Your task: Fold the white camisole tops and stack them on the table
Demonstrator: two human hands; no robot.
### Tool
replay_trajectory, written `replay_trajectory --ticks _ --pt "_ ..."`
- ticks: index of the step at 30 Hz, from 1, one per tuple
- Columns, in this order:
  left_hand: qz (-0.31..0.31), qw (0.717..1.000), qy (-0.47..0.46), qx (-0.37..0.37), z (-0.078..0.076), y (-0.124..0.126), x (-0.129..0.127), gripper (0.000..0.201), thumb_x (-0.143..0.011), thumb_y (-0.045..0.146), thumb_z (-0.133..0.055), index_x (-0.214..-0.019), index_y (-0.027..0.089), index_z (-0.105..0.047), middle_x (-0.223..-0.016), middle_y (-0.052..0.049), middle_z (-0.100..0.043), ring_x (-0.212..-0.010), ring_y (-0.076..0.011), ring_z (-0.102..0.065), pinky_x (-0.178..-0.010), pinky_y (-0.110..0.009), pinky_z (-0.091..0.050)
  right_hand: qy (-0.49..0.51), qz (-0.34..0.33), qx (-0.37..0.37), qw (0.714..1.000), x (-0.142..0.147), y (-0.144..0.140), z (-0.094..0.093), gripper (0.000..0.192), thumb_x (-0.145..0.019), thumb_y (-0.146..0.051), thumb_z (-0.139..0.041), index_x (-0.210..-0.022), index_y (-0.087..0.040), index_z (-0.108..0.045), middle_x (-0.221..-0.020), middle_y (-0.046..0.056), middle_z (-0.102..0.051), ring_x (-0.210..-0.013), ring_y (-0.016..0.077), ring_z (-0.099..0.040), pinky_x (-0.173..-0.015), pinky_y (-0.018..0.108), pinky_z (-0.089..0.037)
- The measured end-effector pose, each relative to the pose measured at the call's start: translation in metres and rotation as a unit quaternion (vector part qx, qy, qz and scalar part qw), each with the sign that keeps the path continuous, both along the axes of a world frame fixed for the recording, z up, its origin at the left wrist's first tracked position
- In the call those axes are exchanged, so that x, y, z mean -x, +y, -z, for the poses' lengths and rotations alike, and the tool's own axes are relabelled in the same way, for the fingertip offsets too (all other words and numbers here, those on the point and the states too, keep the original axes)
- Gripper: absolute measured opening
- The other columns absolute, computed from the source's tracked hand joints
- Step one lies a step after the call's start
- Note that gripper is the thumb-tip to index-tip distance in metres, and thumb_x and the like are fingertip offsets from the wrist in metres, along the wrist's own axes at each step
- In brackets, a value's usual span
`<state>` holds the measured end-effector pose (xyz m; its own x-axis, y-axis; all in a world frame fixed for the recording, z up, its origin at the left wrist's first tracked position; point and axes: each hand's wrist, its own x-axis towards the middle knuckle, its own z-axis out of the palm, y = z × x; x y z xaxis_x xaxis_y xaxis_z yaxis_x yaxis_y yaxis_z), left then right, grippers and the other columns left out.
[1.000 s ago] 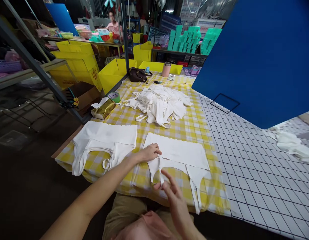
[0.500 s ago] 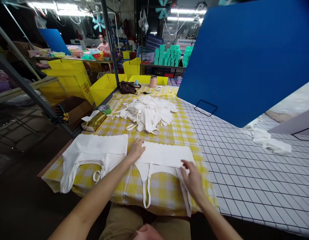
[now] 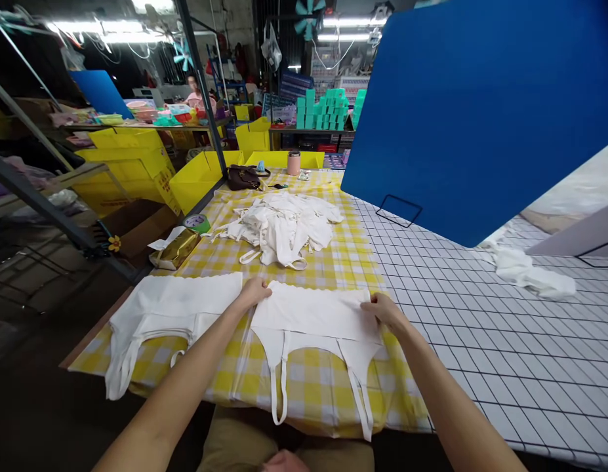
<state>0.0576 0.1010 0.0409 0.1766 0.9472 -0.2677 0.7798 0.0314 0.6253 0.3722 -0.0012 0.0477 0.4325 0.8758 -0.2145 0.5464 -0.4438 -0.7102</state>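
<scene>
Pinched in my left hand [image 3: 256,293] and right hand [image 3: 386,312], the white camisole [image 3: 313,314] lies flat at lower centre of the frame, its scalloped hem [image 3: 319,289] running crosswise between them, neither hand nearer, straps [image 3: 273,393] toward the bottom edge.

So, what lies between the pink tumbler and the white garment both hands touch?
A heap of white garments on the checked cloth, as the head view shows.
</scene>
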Motion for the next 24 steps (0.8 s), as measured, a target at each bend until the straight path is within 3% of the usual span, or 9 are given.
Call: replay_trajectory --ticks 3,5,9,11,13,15,17,21,24 --pt "0.002 0.998 -0.067 -0.019 -0.012 0.002 0.000 0.014 -0.067 0.020 -0.054 -0.060 0.017 -0.043 -0.054 0.005 -0.046 -0.052 -0.0096 -0.046 -0.047 -0.019 -0.031 0.065 -0.029 0.008 0.997 -0.009 -0.002 -0.026 0.011 -0.063 -0.023 -0.064 -0.058 -0.015 -0.059 -0.055 0.002 -0.058 -0.052 0.0128 -0.051 -0.048 0.024 -0.037" --pt "-0.002 0.988 -0.143 -0.052 -0.030 0.009 0.001 0.013 -0.068 0.023 -0.054 -0.063 0.017 -0.044 -0.055 0.006 -0.046 -0.052 -0.0085 -0.046 -0.048 -0.018 -0.032 0.107 -0.040 -0.020 0.993 -0.015 0.001 -0.051 0.014 -0.064 -0.029 -0.066 -0.067 -0.015 -0.064 -0.066 0.004 -0.064 -0.060 0.0141 -0.055 -0.054 0.026 -0.042" --pt "0.008 0.925 -0.354 -0.139 -0.081 0.022 0.007 0.029 -0.065 0.030 -0.062 -0.088 0.015 -0.051 -0.064 0.004 -0.058 -0.057 -0.0105 -0.054 -0.056 -0.020 -0.041 0.192 -0.051 -0.190 0.961 -0.022 0.002 -0.107 0.033 -0.061 -0.042 -0.072 -0.081 -0.017 -0.067 -0.084 0.006 -0.066 -0.076 0.0180 -0.057 -0.066 0.031 -0.046" --pt "0.030 0.906 -0.382 -0.182 -0.099 0.018 0.013 0.039 -0.065 0.033 -0.064 -0.098 0.015 -0.053 -0.071 0.001 -0.064 -0.065 -0.0133 -0.059 -0.062 -0.023 -0.046 0.164 -0.066 -0.245 0.953 -0.023 -0.004 -0.124 0.033 -0.062 -0.045 -0.072 -0.081 -0.018 -0.066 -0.084 0.006 -0.064 -0.077 0.0185 -0.057 -0.066 0.032 -0.047" --pt "0.052 0.906 -0.353 -0.226 -0.101 0.005 0.020 0.032 -0.067 0.033 -0.064 -0.093 0.014 -0.059 -0.078 -0.003 -0.067 -0.075 -0.0169 -0.062 -0.071 -0.028 -0.048 0.100 -0.094 -0.255 0.957 -0.022 -0.017 -0.126 0.029 -0.066 -0.045 -0.069 -0.078 -0.019 -0.065 -0.085 0.006 -0.062 -0.076 0.0186 -0.056 -0.064 0.032 -0.047" --pt "0.082 0.914 -0.307 -0.253 -0.084 -0.017 0.029 0.018 -0.069 0.029 -0.063 -0.080 0.014 -0.062 -0.085 -0.005 -0.068 -0.088 -0.0209 -0.063 -0.082 -0.033 -0.047 0.035 -0.135 -0.247 0.959 -0.021 -0.034 -0.108 0.023 -0.068 -0.042 -0.066 -0.076 -0.020 -0.065 -0.087 0.007 -0.062 -0.079 0.0203 -0.057 -0.065 0.033 -0.048" --pt "0.128 0.921 -0.272 -0.249 -0.055 -0.043 0.038 0.006 -0.070 0.018 -0.059 -0.075 0.016 -0.062 -0.090 -0.005 -0.068 -0.100 -0.0224 -0.061 -0.089 -0.037 -0.045 -0.019 -0.178 -0.231 0.956 -0.020 -0.054 -0.074 0.016 -0.069 -0.036 -0.063 -0.075 -0.022 -0.064 -0.090 0.007 -0.062 -0.086 0.0229 -0.058 -0.069 0.035 -0.049" --pt "0.241 0.923 -0.151 -0.261 0.009 -0.095 0.053 0.021 -0.064 0.000 -0.049 -0.067 0.017 -0.060 -0.087 -0.003 -0.067 -0.101 -0.0204 -0.060 -0.089 -0.037 -0.046 -0.098 -0.232 -0.149 0.956 -0.017 -0.096 0.002 0.008 -0.067 -0.023 -0.054 -0.069 -0.022 -0.062 -0.097 0.007 -0.063 -0.094 0.0244 -0.060 -0.077 0.038 -0.049" --pt "0.266 0.920 -0.098 -0.271 0.036 -0.117 0.063 0.026 -0.066 -0.002 -0.047 -0.076 0.018 -0.062 -0.095 -0.004 -0.066 -0.106 -0.0195 -0.058 -0.091 -0.037 -0.046 -0.148 -0.247 -0.127 0.949 -0.018 -0.120 0.033 0.018 -0.067 -0.019 -0.050 -0.078 -0.023 -0.063 -0.110 0.007 -0.061 -0.103 0.0249 -0.057 -0.081 0.039 -0.050"
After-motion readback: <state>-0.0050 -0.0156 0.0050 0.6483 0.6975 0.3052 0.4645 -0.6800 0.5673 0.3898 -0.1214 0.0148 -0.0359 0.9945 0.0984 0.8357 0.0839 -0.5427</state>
